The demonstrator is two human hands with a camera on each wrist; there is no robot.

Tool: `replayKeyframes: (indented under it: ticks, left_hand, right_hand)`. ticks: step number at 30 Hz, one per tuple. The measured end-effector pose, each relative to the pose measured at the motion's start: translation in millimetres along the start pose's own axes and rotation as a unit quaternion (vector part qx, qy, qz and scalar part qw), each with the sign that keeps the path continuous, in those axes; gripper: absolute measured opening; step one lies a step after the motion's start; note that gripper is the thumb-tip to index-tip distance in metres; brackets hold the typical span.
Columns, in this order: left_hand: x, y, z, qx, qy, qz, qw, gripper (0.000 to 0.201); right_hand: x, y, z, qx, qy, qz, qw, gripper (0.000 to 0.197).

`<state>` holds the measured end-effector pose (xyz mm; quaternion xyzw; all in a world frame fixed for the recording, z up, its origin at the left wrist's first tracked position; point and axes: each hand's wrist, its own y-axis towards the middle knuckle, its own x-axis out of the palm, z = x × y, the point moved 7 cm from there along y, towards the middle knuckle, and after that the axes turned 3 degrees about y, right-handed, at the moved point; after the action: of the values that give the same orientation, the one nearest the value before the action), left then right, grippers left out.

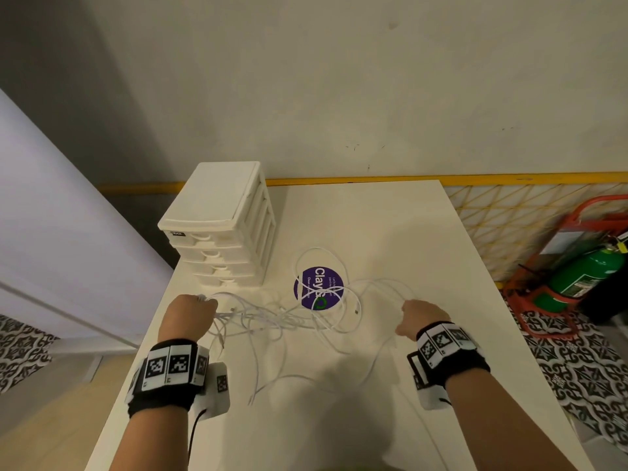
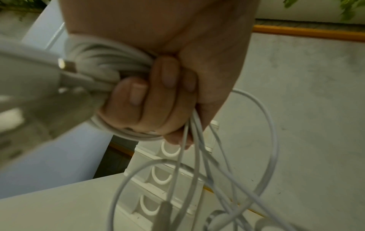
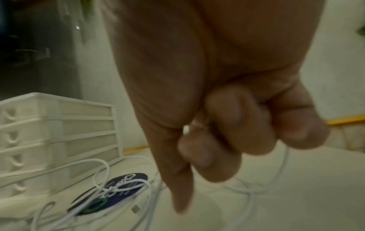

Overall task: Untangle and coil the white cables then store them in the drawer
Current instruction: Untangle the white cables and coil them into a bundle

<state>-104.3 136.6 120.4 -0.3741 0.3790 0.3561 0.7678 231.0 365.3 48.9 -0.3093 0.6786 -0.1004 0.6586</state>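
Thin white cables point(image 1: 289, 317) lie in a loose tangle across the middle of the white table point(image 1: 390, 239). My left hand point(image 1: 190, 314) is a fist gripping a bundle of cable loops point(image 2: 106, 65), and several strands hang from it point(image 2: 189, 164). My right hand point(image 1: 421, 317) is curled, pinching one strand point(image 3: 285, 162) that runs back to the tangle. The white drawer unit point(image 1: 224, 229) stands at the table's back left, all its drawers closed point(image 2: 164, 179).
A round purple sticker point(image 1: 317, 292) lies under the cables at the table's middle. A green fire extinguisher point(image 1: 581, 277) in a red stand sits on the floor at the right. A wall runs behind the table.
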Motion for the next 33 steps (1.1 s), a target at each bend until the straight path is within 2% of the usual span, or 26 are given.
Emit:
replayKeyframes:
  ticks: [3,5,7,9,11,12,14,16,17,19,22,24,26,28,30,33]
  left_hand:
    - [0,1,-2,0.003,-0.011,0.006,1.000,0.025]
    - [0,0,-4,0.007,-0.015,0.011,1.000,0.024]
    - [-2,1,-6,0.008,-0.024,0.023,0.999,0.025]
    - [-5,1,-10,0.001,-0.042,0.036,0.998,0.032]
    - [-8,2,-14,-0.004,-0.054,0.046,0.997,0.038]
    - [-11,2,-15,-0.006,-0.058,0.050,0.997,0.039]
    - [-13,2,-18,-0.010,-0.061,0.056,0.997,0.039]
    - [-14,2,-18,-0.013,-0.068,0.055,0.996,0.039]
    - [-15,2,-17,-0.010,-0.073,0.056,0.996,0.037]
    - [-17,2,-13,0.006,-0.090,0.054,0.994,0.028]
    - [-18,-3,1,0.041,-0.157,0.033,0.986,0.027]
    - [-21,-5,11,0.058,-0.205,0.015,0.977,0.029]
    - [-27,-7,18,0.069,-0.242,0.003,0.968,0.032]
    - [-32,-11,26,0.083,-0.276,-0.015,0.957,0.037]
    - [-41,-15,38,0.101,-0.318,-0.017,0.943,0.037]
    - [-54,-13,56,0.134,-0.367,-0.011,0.921,0.036]
  right_hand:
    - [-10,-12,-24,-0.044,-0.032,-0.001,0.999,0.047]
    - [-16,-16,-48,-0.115,0.038,-0.004,0.993,0.061]
    - [-15,-18,-71,-0.178,0.084,0.001,0.980,0.053]
    - [9,-17,-88,-0.196,0.042,-0.038,0.979,0.041]
    - [46,-16,-97,-0.190,-0.027,-0.094,0.977,0.051]
    - [58,-16,-100,-0.191,-0.049,-0.093,0.976,0.055]
    - [70,-14,-108,-0.217,-0.077,-0.046,0.972,0.043]
    - [71,-12,-113,-0.243,-0.073,-0.011,0.967,0.017]
    - [70,-10,-113,-0.245,-0.045,-0.005,0.969,0.011]
    - [66,-5,-113,-0.249,0.058,0.001,0.967,0.011]
    - [42,-10,-115,-0.262,0.277,0.015,0.924,0.019]
    - [13,-15,-114,-0.268,0.336,0.082,0.899,0.026]
    - [-21,-21,-109,-0.278,0.294,0.198,0.893,0.030]
    - [-53,-27,-105,-0.280,0.249,0.272,0.886,0.031]
    - [-71,-25,-107,-0.290,0.174,0.285,0.897,0.028]
    - [-76,-24,-122,-0.322,0.028,0.234,0.917,0.030]
